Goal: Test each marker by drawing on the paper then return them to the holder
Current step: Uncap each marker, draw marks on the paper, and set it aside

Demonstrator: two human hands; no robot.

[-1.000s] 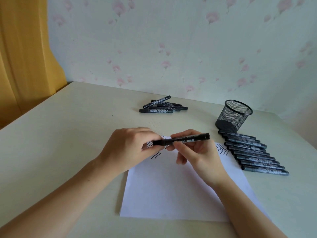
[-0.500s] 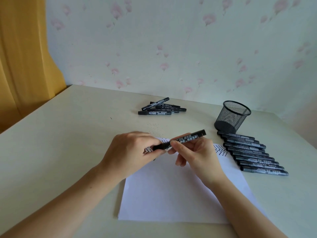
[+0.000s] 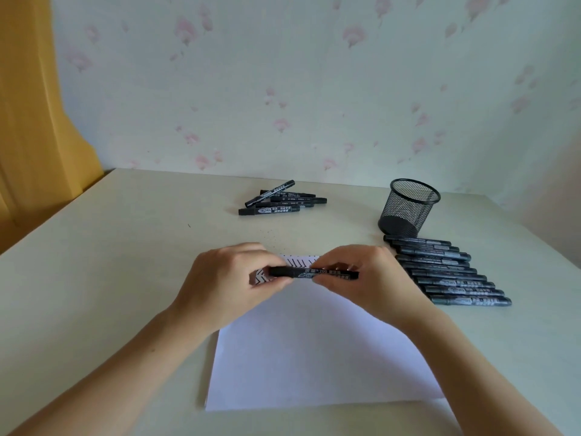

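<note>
A black marker (image 3: 301, 273) lies level between both hands, just above the far end of a white sheet of paper (image 3: 314, 350). My left hand (image 3: 229, 284) pinches its cap end. Fingers of my right hand (image 3: 374, 278) grip the barrel. Black zigzag marks (image 3: 295, 263) show on the paper behind the marker. A black mesh holder (image 3: 408, 207) stands at the back right. In front of it lies a row of several black markers (image 3: 446, 272). A loose pile of several more markers (image 3: 283, 199) sits at the back centre.
The cream table (image 3: 110, 262) ends at a flowered wall at the back. A yellow curtain (image 3: 34, 105) hangs at the left. Small dark specks (image 3: 270, 237) dot the table beyond the paper.
The marker has swung from tilted up at its right end to level. Both hands have closed in on it, and my right hand now covers more of the barrel.
</note>
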